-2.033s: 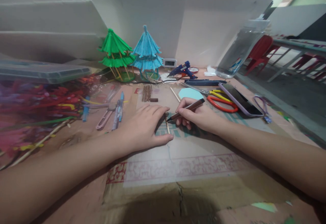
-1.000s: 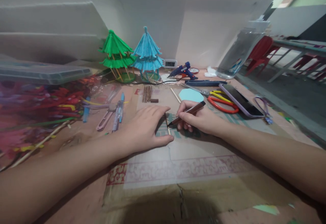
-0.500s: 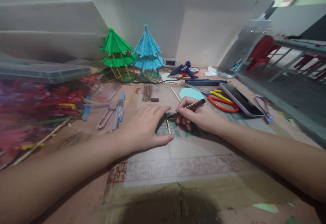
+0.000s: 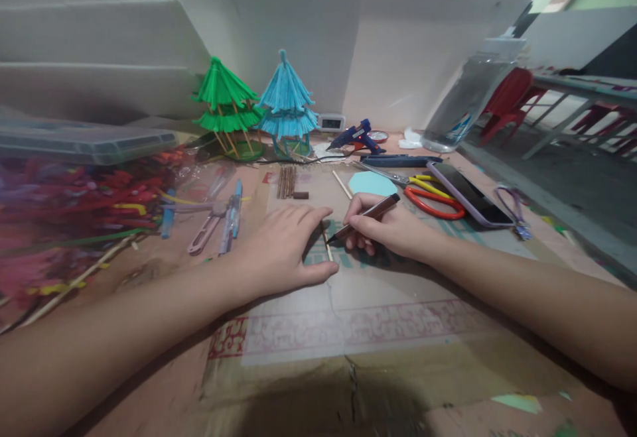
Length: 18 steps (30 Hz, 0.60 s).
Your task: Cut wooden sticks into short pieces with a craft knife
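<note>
My left hand [image 4: 293, 245] holds a short thin wooden stick [image 4: 329, 252] on the covered cardboard, thumb at its near end and index finger by its far end. Part of the stick is dark brown; the near end is pale. In my right hand [image 4: 381, 225] is a brown marker pen [image 4: 382, 206], its dark tip touching the stick at about the middle. Beyond the hands lie several brown sticks [image 4: 286, 182] side by side, with a small brown marker cap [image 4: 301, 195] beside them. A pale stick [image 4: 342, 184] lies next to a light blue paper octagon [image 4: 373, 184].
Red-and-yellow-handled pliers [image 4: 434, 202] and a phone [image 4: 470, 195] lie to the right. A blue glue gun [image 4: 358, 137] sits at the back, near green [image 4: 229, 102] and blue [image 4: 287, 102] two-tiered model pavilions. Pens [image 4: 233, 215] and colourful fuzzy strips [image 4: 89, 205] fill the left.
The marker tip has slid a little way along the stick toward me, and the right hand has shifted slightly with it. My left hand stays in place on the stick.
</note>
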Each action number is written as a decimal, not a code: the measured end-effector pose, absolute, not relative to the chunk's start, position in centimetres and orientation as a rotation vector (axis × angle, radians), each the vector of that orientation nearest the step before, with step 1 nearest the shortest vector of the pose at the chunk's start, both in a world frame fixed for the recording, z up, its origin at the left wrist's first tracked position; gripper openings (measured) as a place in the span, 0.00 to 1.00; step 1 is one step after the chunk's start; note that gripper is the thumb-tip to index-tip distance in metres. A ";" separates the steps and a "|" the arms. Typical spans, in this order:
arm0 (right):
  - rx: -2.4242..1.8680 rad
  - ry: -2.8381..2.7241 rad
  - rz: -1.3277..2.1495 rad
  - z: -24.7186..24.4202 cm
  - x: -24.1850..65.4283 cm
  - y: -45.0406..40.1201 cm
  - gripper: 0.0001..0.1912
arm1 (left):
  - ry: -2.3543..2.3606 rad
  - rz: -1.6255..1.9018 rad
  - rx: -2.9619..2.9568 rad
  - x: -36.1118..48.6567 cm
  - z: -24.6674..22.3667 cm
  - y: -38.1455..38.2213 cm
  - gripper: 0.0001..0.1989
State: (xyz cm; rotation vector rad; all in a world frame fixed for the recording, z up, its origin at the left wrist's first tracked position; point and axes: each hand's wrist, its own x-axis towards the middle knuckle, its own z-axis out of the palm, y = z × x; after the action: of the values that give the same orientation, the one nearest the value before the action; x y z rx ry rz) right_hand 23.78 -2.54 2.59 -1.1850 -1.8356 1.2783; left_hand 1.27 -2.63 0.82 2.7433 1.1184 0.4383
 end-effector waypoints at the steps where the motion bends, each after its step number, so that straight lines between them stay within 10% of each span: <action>1: -1.178 -1.849 1.299 2.6 23.8 -2.5 0.08 | 1.118 0.439 2.742 1.3 0.8 -2.6 0.39; 18: -1.145 -1.841 1.294 2.1 24.0 -2.4 0.07 | 1.106 0.465 2.793 1.2 0.8 -2.7 0.38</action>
State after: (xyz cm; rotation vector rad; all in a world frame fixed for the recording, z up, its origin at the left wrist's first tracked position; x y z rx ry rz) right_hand 23.95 -2.38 2.15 -1.1448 -1.8413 1.2944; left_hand 1.16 -2.70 0.79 2.7930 1.1056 0.4646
